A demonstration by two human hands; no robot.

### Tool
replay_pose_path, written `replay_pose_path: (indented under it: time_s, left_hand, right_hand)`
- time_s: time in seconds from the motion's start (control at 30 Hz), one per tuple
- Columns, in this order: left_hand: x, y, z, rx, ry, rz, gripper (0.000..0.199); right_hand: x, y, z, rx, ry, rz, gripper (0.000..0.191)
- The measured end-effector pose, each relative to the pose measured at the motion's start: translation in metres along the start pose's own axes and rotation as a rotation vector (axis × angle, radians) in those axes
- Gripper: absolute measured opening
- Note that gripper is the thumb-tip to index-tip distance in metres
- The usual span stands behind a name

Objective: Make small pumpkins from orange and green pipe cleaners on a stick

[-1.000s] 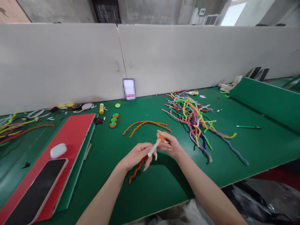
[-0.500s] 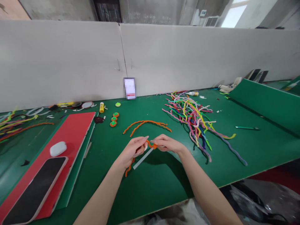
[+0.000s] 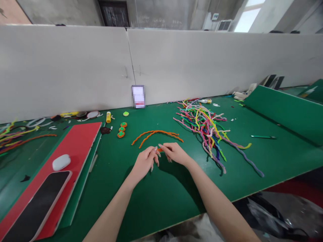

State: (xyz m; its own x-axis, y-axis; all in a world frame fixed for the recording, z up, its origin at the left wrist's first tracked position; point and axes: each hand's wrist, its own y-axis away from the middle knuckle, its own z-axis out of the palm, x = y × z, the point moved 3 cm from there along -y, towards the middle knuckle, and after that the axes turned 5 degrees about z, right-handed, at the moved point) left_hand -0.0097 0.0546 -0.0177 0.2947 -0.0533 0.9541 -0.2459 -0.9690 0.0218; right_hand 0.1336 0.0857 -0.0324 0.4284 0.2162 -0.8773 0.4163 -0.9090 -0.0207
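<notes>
Over the middle of the green table [image 3: 161,198], my left hand [image 3: 146,159] and my right hand [image 3: 175,154] meet at the fingertips. Both pinch a small orange pipe cleaner piece [image 3: 159,150], of which only a short bit shows between the fingers. Just beyond them lie two loose orange pipe cleaners [image 3: 155,132], bent in arcs. Farther left stand three small orange coils with green tops [image 3: 122,129] in a row, and a green coil [image 3: 126,114] sits behind them.
To the right spreads a heap of coloured pipe cleaners [image 3: 205,124], with a green craft knife [image 3: 263,136] beyond. On the left, a red board [image 3: 83,141] carries a phone [image 3: 37,205] and a white earbud case [image 3: 61,162]. A glue stick [image 3: 108,117] and lit screen [image 3: 138,96] stand at the back.
The pale strip and the hanging orange tail beneath my hands are out of sight. My hands have drawn closer together, and the orange piece shows less. The view has shifted slightly.
</notes>
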Motion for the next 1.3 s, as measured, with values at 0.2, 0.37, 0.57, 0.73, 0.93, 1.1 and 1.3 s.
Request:
replay_pose_path:
  time_s: [0.2, 0.37, 0.57, 0.73, 0.93, 1.1, 1.3]
  left_hand:
    - [-0.007, -0.004, -0.001, 0.018, -0.049, 0.013, 0.027]
    - [-0.005, -0.004, -0.001, -0.039, -0.161, 0.171, 0.029]
    - [-0.003, -0.004, -0.001, -0.083, -0.177, 0.21, 0.029]
    - [-0.008, -0.004, -0.001, -0.157, -0.174, 0.181, 0.027]
    - [-0.015, -0.005, 0.005, -0.219, -0.188, 0.189, 0.028]
    - [-0.025, -0.008, 0.007, -0.169, -0.198, 0.198, 0.025]
    - [-0.036, -0.01, 0.008, -0.101, -0.257, 0.229, 0.026]
  right_hand:
    - [0.003, -0.002, 0.008, -0.015, -0.032, 0.014, 0.037]
    - [0.008, -0.006, 0.008, 0.056, -0.033, -0.039, 0.031]
    - [0.008, -0.005, 0.009, 0.095, -0.029, -0.047, 0.028]
    - [0.005, -0.004, 0.012, 0.097, 0.019, -0.033, 0.032]
    - [0.008, -0.007, 0.014, 0.142, 0.07, -0.048, 0.04]
    - [0.015, -0.011, 0.019, 0.164, 0.028, -0.031, 0.041]
    - [0.019, -0.018, 0.02, 0.111, 0.028, -0.064, 0.04]
